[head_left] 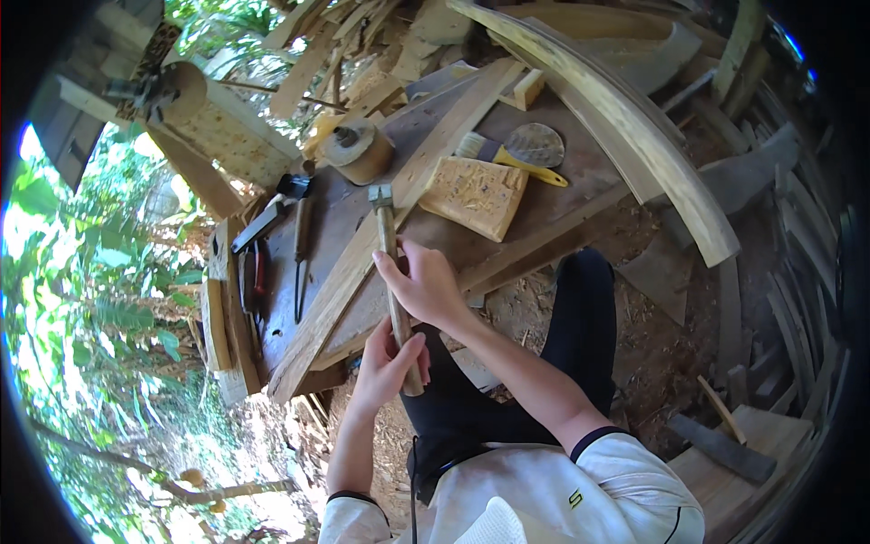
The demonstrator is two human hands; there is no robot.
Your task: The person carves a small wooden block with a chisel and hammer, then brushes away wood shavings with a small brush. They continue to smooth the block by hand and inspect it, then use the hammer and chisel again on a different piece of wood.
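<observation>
In the head view, the person holds with both hands a grey-headed hammer with a straight, pale wooden handle [396,304]. It is over the near edge of the dark brown wooden table [335,231]: its squared metal head points toward the far edge, and the lower end of the handle is over the person's lap. I cannot tell if the head touches anything below it.

The left hand [385,367] grips the lower part, with fingers curled around the handle and the thumb laid across it. The right hand [426,283] is higher, its thumb pressing the handle; its other fingers are partly hidden, so I cannot tell how they lie.

A long, light brown plank [349,295] lies slantwise from the far edge to the near left corner. To its right, close to the near edge, is a thick, yellowish wooden block [476,198], with a yellow-handled flat brush [494,152] and a round, greyish disc [535,144] just behind. Left of the plank stands a short, round, tan object [360,154] with a dark centre. Toward the left edge lie a black-ended tool with a brown wooden handle [302,227] and a red-handled tool [261,272].
</observation>
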